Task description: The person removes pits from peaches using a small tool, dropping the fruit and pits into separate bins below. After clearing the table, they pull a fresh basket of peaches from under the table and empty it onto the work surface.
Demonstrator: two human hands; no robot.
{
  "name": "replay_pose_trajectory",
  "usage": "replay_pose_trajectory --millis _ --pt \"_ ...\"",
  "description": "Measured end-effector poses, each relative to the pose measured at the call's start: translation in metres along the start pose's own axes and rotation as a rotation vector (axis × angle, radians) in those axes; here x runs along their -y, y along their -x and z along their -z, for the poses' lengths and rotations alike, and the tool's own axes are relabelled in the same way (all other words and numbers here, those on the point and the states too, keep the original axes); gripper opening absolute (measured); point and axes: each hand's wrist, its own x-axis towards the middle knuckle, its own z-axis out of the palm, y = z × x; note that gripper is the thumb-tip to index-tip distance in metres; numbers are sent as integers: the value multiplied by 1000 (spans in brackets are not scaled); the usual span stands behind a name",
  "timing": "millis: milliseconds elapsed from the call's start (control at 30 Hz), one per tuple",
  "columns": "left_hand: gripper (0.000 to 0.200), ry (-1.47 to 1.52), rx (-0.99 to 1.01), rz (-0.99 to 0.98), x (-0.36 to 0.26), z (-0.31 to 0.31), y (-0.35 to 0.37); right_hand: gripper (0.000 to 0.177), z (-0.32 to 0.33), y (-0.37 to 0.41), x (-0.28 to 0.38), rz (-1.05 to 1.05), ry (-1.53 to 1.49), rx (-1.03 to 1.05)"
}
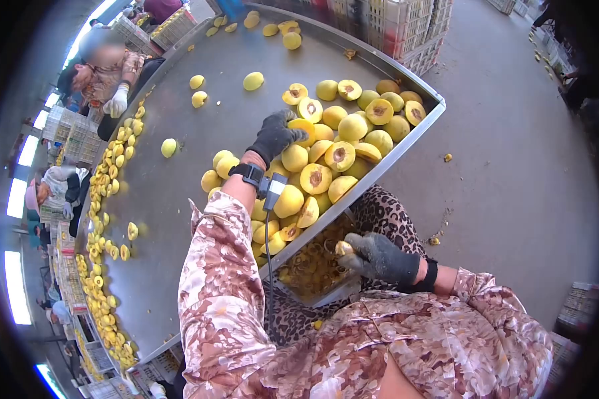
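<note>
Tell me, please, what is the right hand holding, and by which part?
The right hand holds a small, pale-yellow piece by the end nearest the palm.

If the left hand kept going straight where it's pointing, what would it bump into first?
Probably the cut yellow fruit half right by the fingertips of the left hand. They look close enough to touch already, but the depth is hard to judge.

A metal table (173, 193) bears yellow fruit (340, 156) (peaches, perhaps), some halved.
</note>
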Motion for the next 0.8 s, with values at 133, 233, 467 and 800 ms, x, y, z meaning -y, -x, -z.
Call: replay_pose_trajectory --millis 133,233,467,800 --pt "22 814 -390 -9 -31 11 72 14 21 -21 33 -54 -291 -105" --pt "35 1062 -464 52 -88 -5 153 19 13 -35 35 -12 -342 -136" --pt "44 1410 -664 101 -160 -61 229 32 -31 -55 30 126 -155 -208" --pt "40 990 -840 18 -166 -84 235 31 -35 -43 35 212 -444 -153"
